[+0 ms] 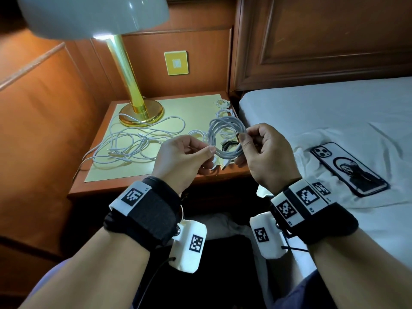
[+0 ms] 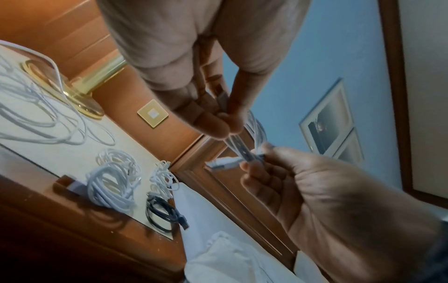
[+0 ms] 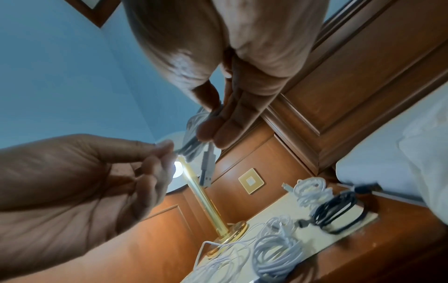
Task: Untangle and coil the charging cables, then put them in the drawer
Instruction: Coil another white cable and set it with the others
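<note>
We see the lamp [image 1: 138, 108] at the worktop's [image 1: 133, 181] back-left, loose cables [image 1: 133, 143] before it, the phone [image 1: 347, 168] on the bed [image 1: 334, 108] right.

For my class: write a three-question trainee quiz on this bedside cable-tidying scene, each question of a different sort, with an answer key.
1. True or false: the white cable coil is lifted above the nightstand, held between the left hand and the right hand.
2. Where is the phone? A) on the nightstand B) on the bed C) in a hand
3. Fill in: the loose, uncoiled white cables lie in front of the base of the ____.

Key: 1 true; 2 B; 3 lamp.
</note>
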The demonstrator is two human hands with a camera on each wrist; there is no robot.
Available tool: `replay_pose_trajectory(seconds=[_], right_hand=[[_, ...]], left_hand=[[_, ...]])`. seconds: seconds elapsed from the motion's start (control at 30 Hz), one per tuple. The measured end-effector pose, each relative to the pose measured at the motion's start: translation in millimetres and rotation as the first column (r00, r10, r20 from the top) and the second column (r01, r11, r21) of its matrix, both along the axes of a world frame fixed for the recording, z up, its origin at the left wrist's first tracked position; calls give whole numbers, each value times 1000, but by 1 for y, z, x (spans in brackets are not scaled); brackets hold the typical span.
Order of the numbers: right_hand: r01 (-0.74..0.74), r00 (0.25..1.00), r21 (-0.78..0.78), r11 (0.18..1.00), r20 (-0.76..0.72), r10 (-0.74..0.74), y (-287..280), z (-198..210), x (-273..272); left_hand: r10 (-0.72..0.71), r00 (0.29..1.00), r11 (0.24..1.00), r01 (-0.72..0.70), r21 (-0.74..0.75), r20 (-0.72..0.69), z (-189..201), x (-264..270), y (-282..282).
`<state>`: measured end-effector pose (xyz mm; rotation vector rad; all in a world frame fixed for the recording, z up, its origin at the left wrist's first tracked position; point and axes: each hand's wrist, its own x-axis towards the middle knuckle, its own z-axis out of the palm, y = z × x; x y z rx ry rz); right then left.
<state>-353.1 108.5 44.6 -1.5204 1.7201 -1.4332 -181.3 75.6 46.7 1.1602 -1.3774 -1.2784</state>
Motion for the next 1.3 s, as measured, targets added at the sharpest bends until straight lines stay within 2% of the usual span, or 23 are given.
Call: replay_pose_trajectory(seconds=[0.1,0.27,0.4,0.5,0.57,0.77,0.93,1.07,1.13,1.23,1.3], right_hand=[[34,996,49,998,82,-38,0,0,3],[107,964,58,993,239,-118,0,3,3],[158,961,25,987,225,-160,-2,6,0],[121,939,42,992,319,-128,-1,6,-2],[62,955,59,996,287,-76,2,8,-1],[-20,986,26,999,169,15,4,7,0],[-65,992,11,998,113,63,5,7,1],[-90,987,-10,996,135,91,5,6,1],[-100,982,-18,995,160,101,5,6,2],[-110,963,2,994,247,106,3,7,2],[-132,935,23,991,334,116,2,7,1]], left_hand=[[1,998,1000,0,1,-63,1,-4,4],[-47,996,991,56,-119,70,5,-8,12],[-96,992,994,101,-51,85,8,-8,11],[-62,984,989,83,-123,164,7,-3,8],[-46,987,987,69,-145,157,4,-1,6],[-76,990,996,80,-28,123,4,4,-2],[-46,999,998,45,49,25,2,3,-4],[-14,997,988,26,155,-79,3,0,-5],[-57,990,980,81,184,-128,6,-1,-3],[-147,980,976,166,138,-136,9,-1,-1],[-168,985,984,170,45,-46,8,0,-2]])
